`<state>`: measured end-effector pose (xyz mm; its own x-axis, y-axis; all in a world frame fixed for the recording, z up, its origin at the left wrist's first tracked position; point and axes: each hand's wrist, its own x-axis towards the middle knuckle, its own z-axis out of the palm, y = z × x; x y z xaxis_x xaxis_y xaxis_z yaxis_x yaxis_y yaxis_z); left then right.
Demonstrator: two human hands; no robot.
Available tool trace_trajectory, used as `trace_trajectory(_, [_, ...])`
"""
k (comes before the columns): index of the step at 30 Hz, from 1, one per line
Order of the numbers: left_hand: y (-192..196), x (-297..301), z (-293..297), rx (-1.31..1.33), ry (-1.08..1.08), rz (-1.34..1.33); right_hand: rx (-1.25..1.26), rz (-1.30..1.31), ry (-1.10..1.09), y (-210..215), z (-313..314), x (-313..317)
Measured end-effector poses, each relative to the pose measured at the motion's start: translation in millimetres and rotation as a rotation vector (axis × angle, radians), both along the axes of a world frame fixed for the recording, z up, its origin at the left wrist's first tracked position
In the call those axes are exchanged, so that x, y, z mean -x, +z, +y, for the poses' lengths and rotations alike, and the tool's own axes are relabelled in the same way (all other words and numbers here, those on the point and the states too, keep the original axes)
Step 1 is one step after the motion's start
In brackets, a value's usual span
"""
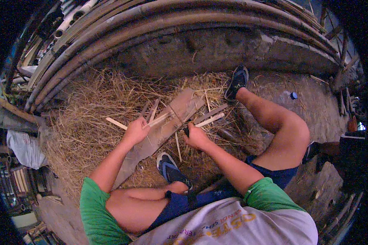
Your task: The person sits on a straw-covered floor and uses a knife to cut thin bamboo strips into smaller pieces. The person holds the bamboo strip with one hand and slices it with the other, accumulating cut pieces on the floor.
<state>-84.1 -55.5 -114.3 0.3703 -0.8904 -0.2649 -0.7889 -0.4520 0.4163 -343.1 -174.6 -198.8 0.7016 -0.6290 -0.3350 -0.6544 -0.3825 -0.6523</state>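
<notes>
My left hand (137, 130) is closed around one end of a pale thin wooden strip (160, 118), which slants up to the right. My right hand (196, 136) grips the dark handle of a knife (176, 114); its narrow blade points up and left, by the strip's far end. Whether the blade touches the strip cannot be made out. Beneath both lies a long, worn wooden board (159, 136), set diagonally between my legs. Several loose wooden strips (210, 119) are scattered around it, some close to my right hand.
Straw-like shavings (86, 122) cover the ground, thickest on the left. My sandalled feet (236, 83) flank the board. Long bamboo poles (171, 18) lie along a low wall (216, 49) at the back. A blue cap (293, 95) is on the floor at right, a white sack (24, 149) at left.
</notes>
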Motion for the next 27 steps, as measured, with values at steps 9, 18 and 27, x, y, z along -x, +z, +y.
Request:
trace_trajectory(9, [1, 4, 1, -0.107, -0.137, -0.026, 0.049, 0.063, 0.042, -25, 9, 5])
trace_trajectory(18, [6, -10, -3, -0.268, -0.071, 0.198, 0.125, 0.044, 0.031, -38, 12, 6])
trace_trajectory(27, [-16, -17, 0, -0.245, -0.065, 0.401, 0.019, -0.247, 0.159, 16, 42, -16])
